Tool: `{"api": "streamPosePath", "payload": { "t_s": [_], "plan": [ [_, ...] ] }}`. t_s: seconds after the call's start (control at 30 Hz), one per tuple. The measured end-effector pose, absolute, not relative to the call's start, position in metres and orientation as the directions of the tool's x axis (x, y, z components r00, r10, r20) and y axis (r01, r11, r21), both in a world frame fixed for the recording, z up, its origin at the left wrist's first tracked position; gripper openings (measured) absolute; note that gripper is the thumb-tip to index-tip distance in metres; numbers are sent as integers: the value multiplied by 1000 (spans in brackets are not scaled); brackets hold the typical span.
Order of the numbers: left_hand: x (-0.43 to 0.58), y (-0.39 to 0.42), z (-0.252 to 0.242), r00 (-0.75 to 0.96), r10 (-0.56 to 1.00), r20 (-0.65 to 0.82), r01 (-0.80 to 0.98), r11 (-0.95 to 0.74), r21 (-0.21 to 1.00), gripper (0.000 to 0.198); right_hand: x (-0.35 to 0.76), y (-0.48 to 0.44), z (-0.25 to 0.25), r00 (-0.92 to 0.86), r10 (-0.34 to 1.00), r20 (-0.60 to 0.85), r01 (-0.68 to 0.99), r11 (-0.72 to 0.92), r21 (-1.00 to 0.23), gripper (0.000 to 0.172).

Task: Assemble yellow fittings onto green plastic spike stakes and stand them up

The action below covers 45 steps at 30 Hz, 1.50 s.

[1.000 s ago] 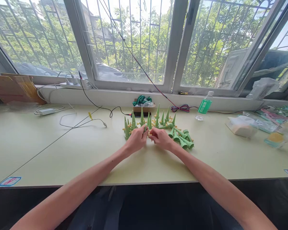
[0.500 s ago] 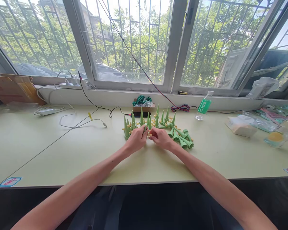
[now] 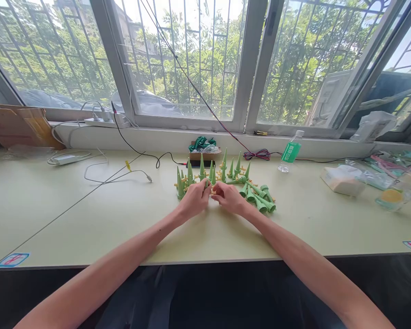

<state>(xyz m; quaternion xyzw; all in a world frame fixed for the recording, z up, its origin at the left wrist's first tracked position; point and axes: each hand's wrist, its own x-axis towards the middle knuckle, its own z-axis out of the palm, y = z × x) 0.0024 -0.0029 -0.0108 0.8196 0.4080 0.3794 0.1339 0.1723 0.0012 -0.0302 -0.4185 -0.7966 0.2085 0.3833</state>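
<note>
My left hand is closed round a green watering spike, whose body is mostly hidden by the fingers. Close beside it, my right hand pinches at a small yellow valve on the side nearest that spike. Several green cone-shaped spikes with yellow valves stand point-up behind my hands, among them one tall spike and another at the left. Right of my right hand, a pile of spikes lies on its side, open ends toward me.
A phone and a small cardboard box with green wrapping sit behind the spikes. A water bottle, a tissue pack and a clear cup are to the right. Cables cross the table's left side.
Both hands stay at nearly the same place, with only slight finger movement at the yellow valve. The standing and lying spikes have not moved.
</note>
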Motion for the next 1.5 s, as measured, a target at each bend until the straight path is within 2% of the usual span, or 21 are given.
{"api": "streamPosePath", "payload": {
  "t_s": [0.13, 0.3, 0.43, 0.6, 0.7, 0.83, 1.0, 1.13, 1.33, 1.5],
  "plan": [
    [2, -5, -10, 392, 761, 517, 570, -642, 513, 16, 174, 2, -32, -373, 819, 436, 500, 573, -649, 8],
    [1, -5, -10, 411, 750, 519, 570, -655, 496, 13, 175, 1, -31, -426, 798, 426, 506, 600, -619, 24],
    [0, -3, -11, 411, 741, 530, 565, -664, 491, 12, 174, -1, -28, -444, 787, 428, 488, 613, -621, 28],
    [1, -2, -11, 388, 743, 546, 564, -659, 497, 14, 172, -3, -25, -361, 835, 416, 485, 549, -681, 6],
    [2, -3, -10, 380, 741, 554, 567, -659, 493, 14, 172, -2, -27, -362, 834, 417, 481, 550, -682, 6],
    [1, -4, -10, 399, 743, 538, 563, -661, 495, 14, 174, 1, -30, -378, 826, 417, 514, 562, -648, 13],
    [1, -5, -8, 396, 746, 535, 560, -658, 503, 13, 174, -2, -28, -429, 811, 398, 547, 584, -600, 30],
    [2, -5, -8, 366, 753, 547, 568, -646, 510, 13, 172, -4, -25, -427, 819, 385, 556, 573, -602, 35],
    [3, -5, -9, 354, 758, 548, 573, -639, 513, 13, 173, -2, -27, -361, 828, 429, 501, 560, -660, 12],
    [2, -4, -11, 375, 747, 549, 570, -653, 499, 14, 174, 1, -30, -373, 821, 431, 521, 570, -636, 13]
  ]
}}
